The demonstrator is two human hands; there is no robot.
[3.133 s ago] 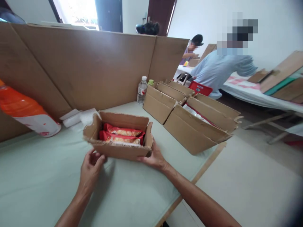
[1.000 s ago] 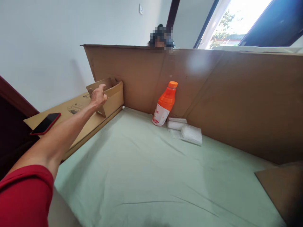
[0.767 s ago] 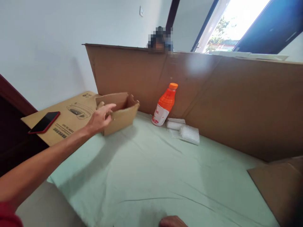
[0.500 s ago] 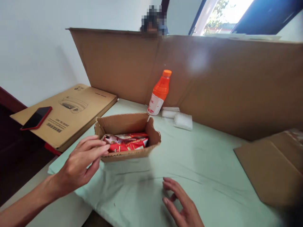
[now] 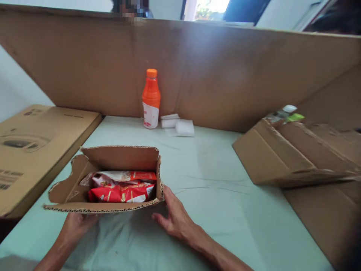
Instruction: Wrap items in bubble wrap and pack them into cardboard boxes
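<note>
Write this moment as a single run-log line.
left hand: under near wall of small carton | right hand: at its right corner | carton: open, red snack packets inside | orange bottle: upright, behind

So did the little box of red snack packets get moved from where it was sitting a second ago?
Yes. The small cardboard box came off the flat carton onto the green tabletop, nearer the person, between both hands.

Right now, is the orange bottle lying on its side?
No, the orange bottle stands upright against the cardboard wall, cap on top.
</note>
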